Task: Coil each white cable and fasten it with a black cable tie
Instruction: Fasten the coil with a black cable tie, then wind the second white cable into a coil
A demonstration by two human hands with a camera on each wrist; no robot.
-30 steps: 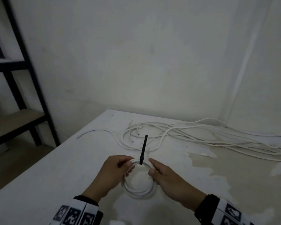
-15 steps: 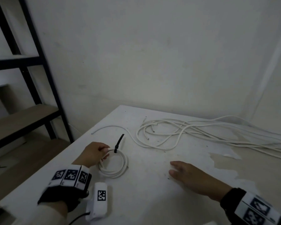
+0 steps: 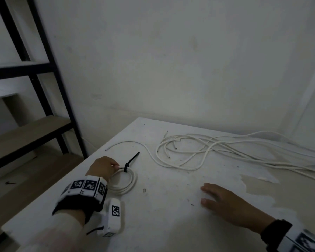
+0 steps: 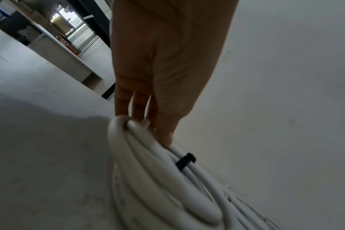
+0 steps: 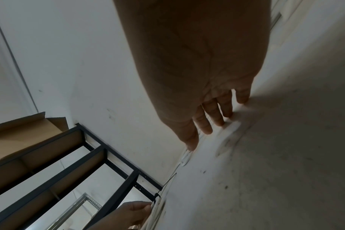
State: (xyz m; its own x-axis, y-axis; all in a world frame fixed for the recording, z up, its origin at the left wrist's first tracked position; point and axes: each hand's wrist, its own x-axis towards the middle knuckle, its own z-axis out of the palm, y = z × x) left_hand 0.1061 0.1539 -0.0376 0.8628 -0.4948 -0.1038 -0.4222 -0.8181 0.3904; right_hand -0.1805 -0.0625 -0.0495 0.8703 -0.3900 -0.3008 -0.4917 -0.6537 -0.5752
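Your left hand (image 3: pixel 103 167) has its fingers (image 4: pixel 140 107) curled round the near-left rim of the coiled white cable (image 3: pixel 125 182), which lies flat on the bench (image 3: pixel 171 224). That grip looks meant to slide the finished bundle aside, out of the way of the next one. The black cable tie (image 3: pixel 130 161) is cinched round the strands just beyond your fingertips, its free tail angled up and away to the right. Your right hand (image 3: pixel 227 202) rests palm down on the bench, fingers (image 5: pixel 213 112) straight and holding nothing, well apart from the coil; I judge it free to reach for the loose white cables (image 3: pixel 216 151) lying beyond it. Compared with a second ago, when both hands held the coil in front of you, the right has let go and the left has carried the coil off to the left, toward the bench edge near the black shelving (image 3: pixel 44 88).
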